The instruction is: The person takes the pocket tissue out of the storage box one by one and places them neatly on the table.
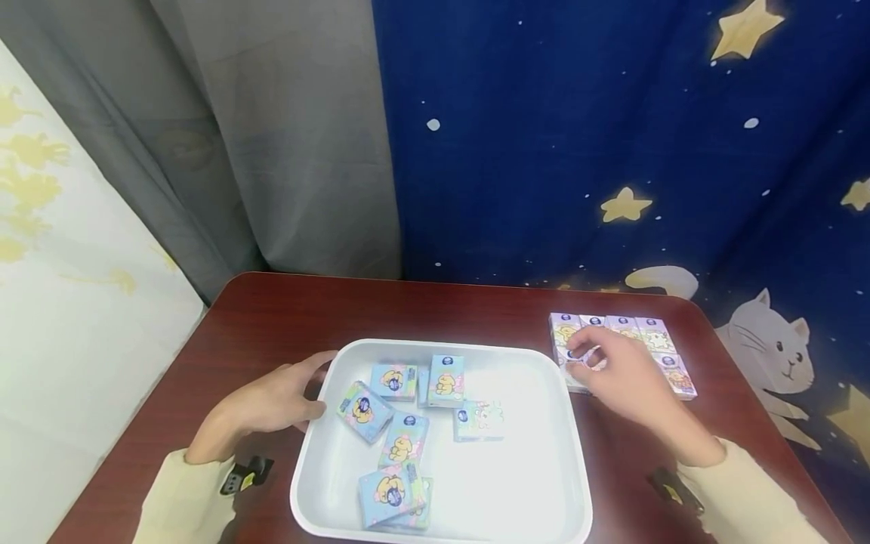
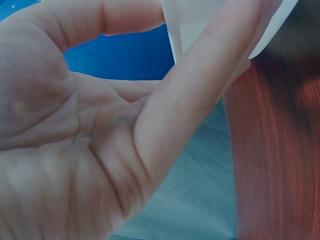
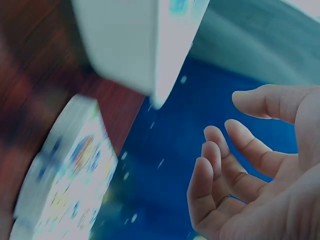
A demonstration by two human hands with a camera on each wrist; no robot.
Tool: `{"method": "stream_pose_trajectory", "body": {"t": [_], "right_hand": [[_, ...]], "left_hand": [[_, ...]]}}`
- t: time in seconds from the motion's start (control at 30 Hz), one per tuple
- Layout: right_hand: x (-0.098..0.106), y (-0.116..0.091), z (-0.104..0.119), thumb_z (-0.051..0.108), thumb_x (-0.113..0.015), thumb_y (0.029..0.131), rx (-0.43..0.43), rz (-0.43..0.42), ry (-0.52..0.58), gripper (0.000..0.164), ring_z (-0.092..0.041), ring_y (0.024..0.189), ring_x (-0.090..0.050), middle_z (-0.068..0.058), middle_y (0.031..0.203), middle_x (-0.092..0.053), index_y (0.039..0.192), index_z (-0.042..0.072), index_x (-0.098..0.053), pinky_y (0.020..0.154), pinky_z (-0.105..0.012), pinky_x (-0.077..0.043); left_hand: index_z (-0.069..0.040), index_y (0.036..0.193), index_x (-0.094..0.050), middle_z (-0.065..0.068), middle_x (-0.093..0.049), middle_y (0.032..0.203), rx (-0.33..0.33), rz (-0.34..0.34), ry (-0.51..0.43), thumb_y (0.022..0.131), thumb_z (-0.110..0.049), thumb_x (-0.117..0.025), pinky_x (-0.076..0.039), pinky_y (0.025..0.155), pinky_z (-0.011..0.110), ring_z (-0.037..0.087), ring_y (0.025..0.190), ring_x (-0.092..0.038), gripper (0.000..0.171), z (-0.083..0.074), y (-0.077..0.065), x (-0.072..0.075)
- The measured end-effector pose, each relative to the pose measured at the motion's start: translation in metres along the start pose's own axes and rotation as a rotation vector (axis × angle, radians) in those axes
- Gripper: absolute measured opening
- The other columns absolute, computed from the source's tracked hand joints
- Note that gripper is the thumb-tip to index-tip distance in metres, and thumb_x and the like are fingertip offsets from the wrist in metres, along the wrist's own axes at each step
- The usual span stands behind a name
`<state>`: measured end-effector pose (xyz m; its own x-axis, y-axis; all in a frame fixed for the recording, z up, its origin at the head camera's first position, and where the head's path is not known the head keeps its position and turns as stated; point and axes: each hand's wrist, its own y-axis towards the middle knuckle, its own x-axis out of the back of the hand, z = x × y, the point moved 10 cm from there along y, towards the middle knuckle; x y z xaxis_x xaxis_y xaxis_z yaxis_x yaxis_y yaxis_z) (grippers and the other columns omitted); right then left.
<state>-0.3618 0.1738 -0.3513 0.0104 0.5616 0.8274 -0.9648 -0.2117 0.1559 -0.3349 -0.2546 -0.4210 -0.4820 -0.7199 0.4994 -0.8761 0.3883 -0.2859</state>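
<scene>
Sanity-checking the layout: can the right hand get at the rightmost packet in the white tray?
Probably yes: the right hand looks empty, the rightmost packet lies mostly uncovered, and the white tray is open above; the hand need only clear its right rim.

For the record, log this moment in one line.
left hand: touching white rectangular plastic tray | right hand: empty, near small purple-white rectangular packs | tray: blue rectangular packs inside

Head view: white tray (image 1: 530,483), 6 o'clock. Inside: pale-blue packs (image 1: 445,381), mostly yellow cartoon prints. 4 o'clock: lilac-and-white packs (image 1: 655,338), cartoon prints. Table (image 1: 408,310) dark red-brown, wood grain. 2 o'clock: navy curtain (image 1: 510,189), yellow stars (image 1: 746,29), white dots (image 1: 433,125), grey cat (image 1: 775,340). 10 o'clock: grey curtain (image 1: 306,151).
</scene>
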Motion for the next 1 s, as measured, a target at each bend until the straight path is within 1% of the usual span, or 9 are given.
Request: {"method": "stream_pose_trajectory", "body": {"t": [0.13,0.27,0.37,0.47,0.53,0.63,0.77,0.9,1.0], "right_hand": [[-0.017,0.006,0.033,0.013,-0.081,0.095,0.065,0.052,0.0,0.018,-0.021,0.09,-0.068,0.0,0.1,-0.075,0.112,0.012,-0.077,0.078,-0.043,-0.057],[-0.037,0.012,0.056,0.013,-0.081,0.096,0.099,0.137,0.066,0.02,-0.02,0.095,-0.069,0.001,0.103,-0.075,0.115,0.012,-0.076,0.083,-0.044,-0.06],[-0.053,0.019,0.066,0.012,-0.079,0.097,0.115,0.214,0.152,0.02,-0.02,0.098,-0.07,0.002,0.103,-0.075,0.117,0.012,-0.075,0.089,-0.045,-0.061],[-0.067,0.026,0.071,0.012,-0.078,0.098,0.115,0.266,0.213,0.021,-0.02,0.099,-0.071,0.004,0.102,-0.074,0.118,0.012,-0.074,0.092,-0.043,-0.061],[-0.075,0.03,0.074,0.012,-0.078,0.098,0.112,0.281,0.229,0.023,-0.02,0.098,-0.071,0.004,0.101,-0.074,0.12,0.01,-0.073,0.091,-0.041,-0.061],[-0.087,0.036,0.077,0.013,-0.079,0.097,0.094,0.302,0.256,0.025,-0.02,0.094,-0.071,0.001,0.102,-0.074,0.121,0.007,-0.072,0.085,-0.039,-0.061],[-0.101,0.042,0.08,0.015,-0.081,0.097,0.082,0.323,0.252,0.03,-0.021,0.091,-0.07,-0.002,0.104,-0.075,0.124,0.007,-0.071,0.076,-0.036,-0.061],[-0.116,0.044,0.085,0.019,-0.082,0.098,0.097,0.353,0.196,0.036,-0.019,0.092,-0.071,-0.003,0.105,-0.077,0.131,0.011,-0.071,0.076,-0.035,-0.061],[-0.127,0.045,0.09,0.022,-0.082,0.099,0.112,0.386,0.147,0.042,-0.016,0.088,-0.07,-0.001,0.103,-0.076,0.138,0.013,-0.07,0.075,-0.034,-0.06]], "left_hand": [[0.005,0.164,-0.034,0.031,-0.061,0.142,0.004,-0.005,0.005,0.093,0.006,-0.075,-0.069,0.07,0.048,0.031,0.099,-0.077,0.082,-0.001,-0.001,-0.001],[0.006,0.164,-0.033,0.032,-0.061,0.142,0.004,-0.009,0.009,0.093,0.007,-0.075,-0.069,0.069,0.048,0.03,0.097,-0.077,0.082,-0.001,-0.002,-0.001],[0.007,0.164,-0.032,0.031,-0.062,0.141,-0.002,-0.009,0.007,0.093,0.007,-0.075,-0.069,0.069,0.048,0.03,0.097,-0.077,0.082,-0.002,-0.002,-0.001],[0.007,0.164,-0.032,0.03,-0.062,0.14,-0.001,-0.011,-0.001,0.093,0.007,-0.075,-0.069,0.07,0.048,0.03,0.097,-0.077,0.083,-0.002,-0.002,-0.001],[0.007,0.164,-0.032,0.03,-0.062,0.139,-0.005,-0.008,0.002,0.093,0.007,-0.074,-0.069,0.069,0.049,0.03,0.096,-0.077,0.083,-0.002,-0.001,-0.001],[0.006,0.164,-0.033,0.029,-0.063,0.139,0.0,-0.013,0.005,0.092,0.008,-0.074,-0.069,0.069,0.048,0.03,0.096,-0.077,0.082,-0.001,-0.001,-0.002],[0.005,0.164,-0.035,0.027,-0.063,0.139,0.004,-0.016,0.006,0.092,0.008,-0.073,-0.069,0.069,0.047,0.03,0.096,-0.077,0.081,-0.001,0.0,-0.003],[0.005,0.164,-0.035,0.028,-0.063,0.138,-0.004,-0.014,0.009,0.092,0.008,-0.073,-0.069,0.069,0.047,0.03,0.095,-0.077,0.081,-0.002,0.0,-0.003],[0.005,0.164,-0.035,0.028,-0.063,0.138,-0.003,-0.016,0.012,0.092,0.008,-0.073,-0.069,0.069,0.047,0.029,0.094,-0.077,0.081,-0.002,-0.001,-0.002]]}}
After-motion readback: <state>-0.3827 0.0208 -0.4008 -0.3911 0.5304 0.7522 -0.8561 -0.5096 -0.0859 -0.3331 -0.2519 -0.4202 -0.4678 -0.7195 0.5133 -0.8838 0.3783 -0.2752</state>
